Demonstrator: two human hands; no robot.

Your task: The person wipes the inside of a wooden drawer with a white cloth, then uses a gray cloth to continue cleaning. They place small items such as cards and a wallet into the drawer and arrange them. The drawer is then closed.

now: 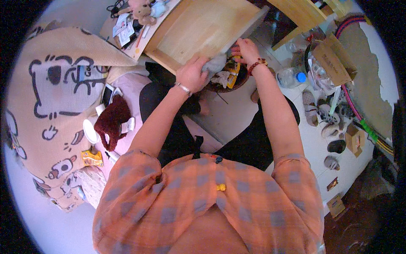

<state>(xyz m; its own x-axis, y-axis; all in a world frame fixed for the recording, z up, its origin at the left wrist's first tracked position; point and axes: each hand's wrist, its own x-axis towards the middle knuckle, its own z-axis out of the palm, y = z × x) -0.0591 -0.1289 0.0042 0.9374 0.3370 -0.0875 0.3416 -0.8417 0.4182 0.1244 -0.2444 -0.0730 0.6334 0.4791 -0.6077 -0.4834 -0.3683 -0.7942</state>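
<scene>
My left hand holds a crumpled grey cloth-like wad at the near side of a pulled-out wooden drawer. Beyond the basket, my right hand is bent beside the drawer's grey front panel. Its fingertips are partly hidden, so a grip on something cannot be made out. Below both hands stands a dark round basket on the floor between my legs. A yellow wrapper and crumpled white tissue lie in it.
To the left, a dark red fuzzy cloth and a beige patterned blanket lie spread. A tabletop bears plush toys and papers. On the right are a clear plastic bottle, a cardboard box and several shoes.
</scene>
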